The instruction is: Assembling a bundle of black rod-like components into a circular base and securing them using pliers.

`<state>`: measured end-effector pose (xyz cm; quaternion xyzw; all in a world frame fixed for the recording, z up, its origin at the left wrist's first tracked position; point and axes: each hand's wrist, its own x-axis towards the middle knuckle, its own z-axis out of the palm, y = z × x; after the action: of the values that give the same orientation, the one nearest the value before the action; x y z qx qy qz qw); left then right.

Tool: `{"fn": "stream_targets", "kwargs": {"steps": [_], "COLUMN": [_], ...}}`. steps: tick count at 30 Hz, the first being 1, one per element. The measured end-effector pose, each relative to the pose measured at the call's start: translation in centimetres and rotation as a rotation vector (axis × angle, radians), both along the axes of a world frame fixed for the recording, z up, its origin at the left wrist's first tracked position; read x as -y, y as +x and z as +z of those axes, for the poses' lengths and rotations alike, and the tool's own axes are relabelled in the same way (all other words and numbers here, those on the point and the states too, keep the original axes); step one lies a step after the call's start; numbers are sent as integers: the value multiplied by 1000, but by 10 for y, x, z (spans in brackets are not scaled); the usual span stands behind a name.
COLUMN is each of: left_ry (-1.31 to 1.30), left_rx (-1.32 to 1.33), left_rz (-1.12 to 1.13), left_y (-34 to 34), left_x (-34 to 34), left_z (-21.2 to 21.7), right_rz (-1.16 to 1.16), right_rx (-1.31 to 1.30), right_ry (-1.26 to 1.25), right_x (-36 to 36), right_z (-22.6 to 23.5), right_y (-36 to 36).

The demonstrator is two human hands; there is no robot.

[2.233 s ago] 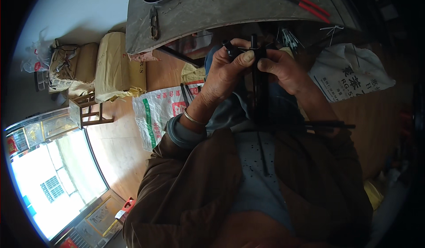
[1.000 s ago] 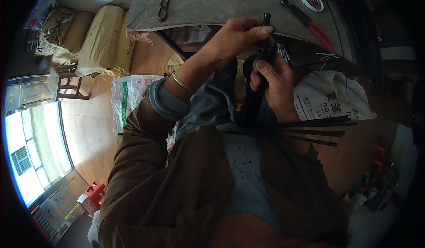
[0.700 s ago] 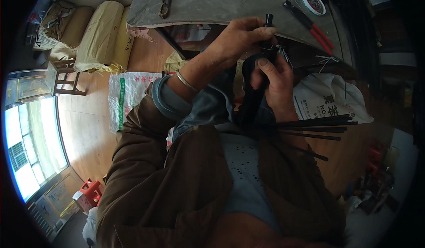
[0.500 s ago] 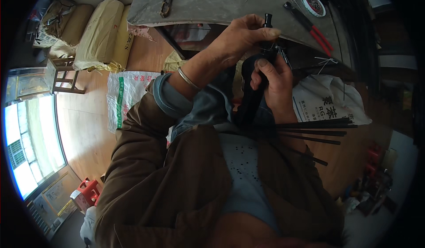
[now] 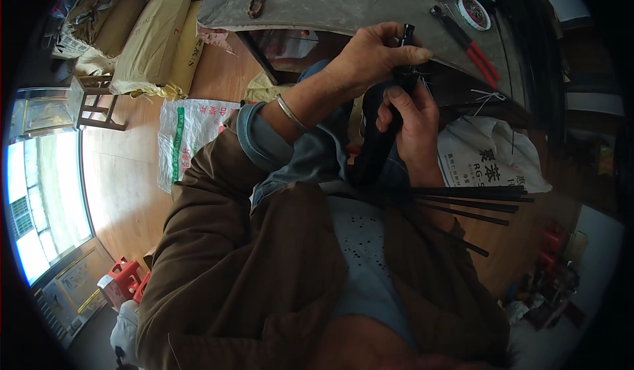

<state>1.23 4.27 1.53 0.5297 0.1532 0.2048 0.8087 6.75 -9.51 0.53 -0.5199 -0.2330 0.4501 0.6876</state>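
I have my left hand (image 5: pixel 370 56) pinched on the black rod's (image 5: pixel 386 129) top and my right hand (image 5: pixel 413 122) wrapped just below it, fitting unfinished, more rods (image 5: pixel 469 201) waiting beneath.

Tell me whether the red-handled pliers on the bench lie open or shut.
Shut, as far as it shows: the red-handled pliers lie flat on the grey bench, handles close together.

L hand (image 5: pixel 373 56) + R hand (image 5: pixel 413 122) grip black rod bundle (image 5: pixel 376 152) | red-handled pliers (image 5: pixel 472 46) on grey table (image 5: pixel 343 0)
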Motion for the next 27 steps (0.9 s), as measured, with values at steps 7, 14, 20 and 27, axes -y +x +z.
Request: {"fn": "stream_targets", "kwargs": {"steps": [7,14,20,27], "left_ry": [24,196,277,40], "left_rx": [58,-112,-176,-101], "left_rz": [-57,43,102,-10], "left_y": [-9,-6,-6,-9], "left_x": [-1,1,4,-4], "left_z": [5,6,10,9], "right_rz": [-3,-7,-7,122], "right_rx": [-11,35,17,-189], "right_ry": [14,2,9,80], "right_x": [-1,0,0,1], "right_z": [2,3,-3,-8], "right_y": [-3,-2,1,12]}}
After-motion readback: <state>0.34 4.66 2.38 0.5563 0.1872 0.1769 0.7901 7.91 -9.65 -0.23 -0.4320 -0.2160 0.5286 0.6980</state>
